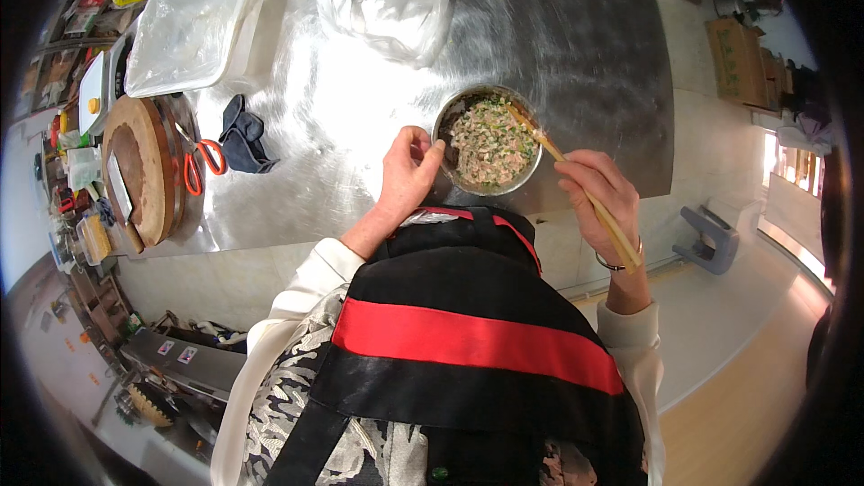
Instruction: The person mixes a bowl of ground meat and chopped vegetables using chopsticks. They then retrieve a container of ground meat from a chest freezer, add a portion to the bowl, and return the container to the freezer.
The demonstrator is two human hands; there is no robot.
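A round metal bowl (pixel 528 182) stands near the front edge of the steel table, just beyond my apron. In it lies a minced meat mixture (pixel 487 145) flecked with chopped greens. My left hand (pixel 410 169) pinches the bowl's left rim between thumb and fingers. Wooden chopsticks (pixel 611 229) are held in my right hand (pixel 601 199), at the bowl's right side. Their tips reach over the right rim and into the mixture.
Beyond the bowl lies a clear plastic bag (pixel 391 3). To the left are a plastic-covered white tub (pixel 189 27), a dark cloth (pixel 243 135), orange-handled scissors (pixel 192 172) and a round wooden chopping block (pixel 148 202) with a cleaver (pixel 119 189). The steel table's edge (pixel 270 246) runs before me.
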